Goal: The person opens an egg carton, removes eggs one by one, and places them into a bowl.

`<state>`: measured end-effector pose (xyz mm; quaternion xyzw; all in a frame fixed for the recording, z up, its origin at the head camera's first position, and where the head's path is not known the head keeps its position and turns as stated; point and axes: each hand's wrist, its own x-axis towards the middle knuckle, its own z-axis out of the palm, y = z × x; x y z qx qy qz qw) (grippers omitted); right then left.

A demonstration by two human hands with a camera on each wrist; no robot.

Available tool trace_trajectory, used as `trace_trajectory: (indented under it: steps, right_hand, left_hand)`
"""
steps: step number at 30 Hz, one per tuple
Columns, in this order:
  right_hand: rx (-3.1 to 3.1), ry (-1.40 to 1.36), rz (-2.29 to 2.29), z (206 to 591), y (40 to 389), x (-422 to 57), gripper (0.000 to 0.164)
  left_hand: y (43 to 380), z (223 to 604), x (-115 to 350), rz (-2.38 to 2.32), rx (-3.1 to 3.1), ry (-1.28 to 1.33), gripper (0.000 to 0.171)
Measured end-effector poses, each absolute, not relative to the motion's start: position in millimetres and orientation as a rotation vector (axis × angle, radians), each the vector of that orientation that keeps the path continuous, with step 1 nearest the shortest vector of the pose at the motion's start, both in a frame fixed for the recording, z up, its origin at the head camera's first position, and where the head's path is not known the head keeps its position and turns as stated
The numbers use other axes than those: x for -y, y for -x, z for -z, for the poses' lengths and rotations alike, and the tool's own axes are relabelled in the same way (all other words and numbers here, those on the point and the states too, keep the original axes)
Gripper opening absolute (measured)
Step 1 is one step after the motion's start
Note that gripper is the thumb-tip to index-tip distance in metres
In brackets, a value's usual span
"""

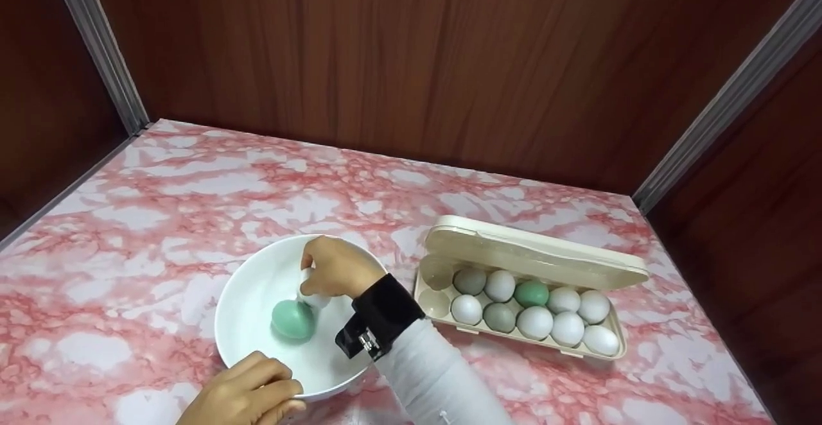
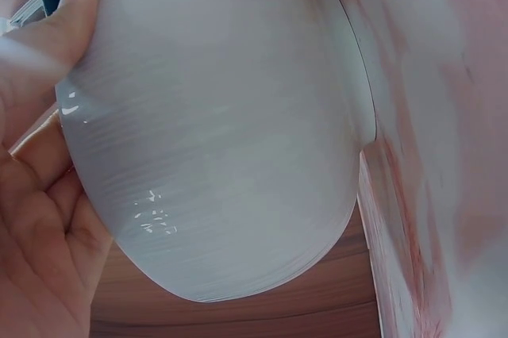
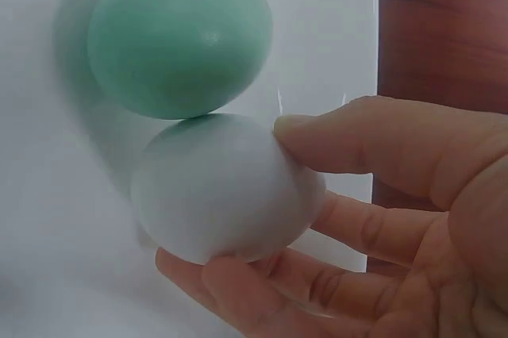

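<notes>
The right hand (image 1: 337, 268) is inside the white bowl (image 1: 250, 290) and holds a white egg (image 3: 226, 187) with a narrow grip, the thumb on one side and the fingers bent around the other. Beside it, on the bottom of the bowl, lies a green egg (image 1: 292, 320); in the right wrist view both eggs appear to be touching. Whether the white egg already rests on the bottom, I cannot tell. The left hand (image 1: 241, 393) grips the near rim of the bowl, with the thumb against the outer wall. The bowl stands on a table with a red and white marbled surface (image 1: 192, 187). To the right of the bowl, and apart from it, there is a cream egg carton (image 1: 437, 304) with its lid raised. In its two rows sit ten eggs: mostly white, two greyish green and one strong green.
</notes>
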<state>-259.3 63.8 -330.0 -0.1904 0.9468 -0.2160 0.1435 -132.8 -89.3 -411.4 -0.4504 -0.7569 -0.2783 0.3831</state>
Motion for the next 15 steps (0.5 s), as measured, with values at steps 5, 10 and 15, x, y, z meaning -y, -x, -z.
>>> trace_trajectory:
  steps: [5,10,15]
  right_hand:
    - [-2.795,0.551,0.518,331.7,257.4,-61.7,0.017]
    - [-2.844,0.555,0.436,332.9,254.7,-60.4,0.017]
    - [-2.848,0.543,0.445,334.1,254.8,-60.2,0.020]
  left_hand:
    - [133.5,408.9,88.4,0.695,1.906,1.166,0.038]
    - [131.8,409.8,88.5,0.702,1.940,1.142,0.038]
    - [130.6,412.9,89.1,0.711,1.967,1.124,0.037]
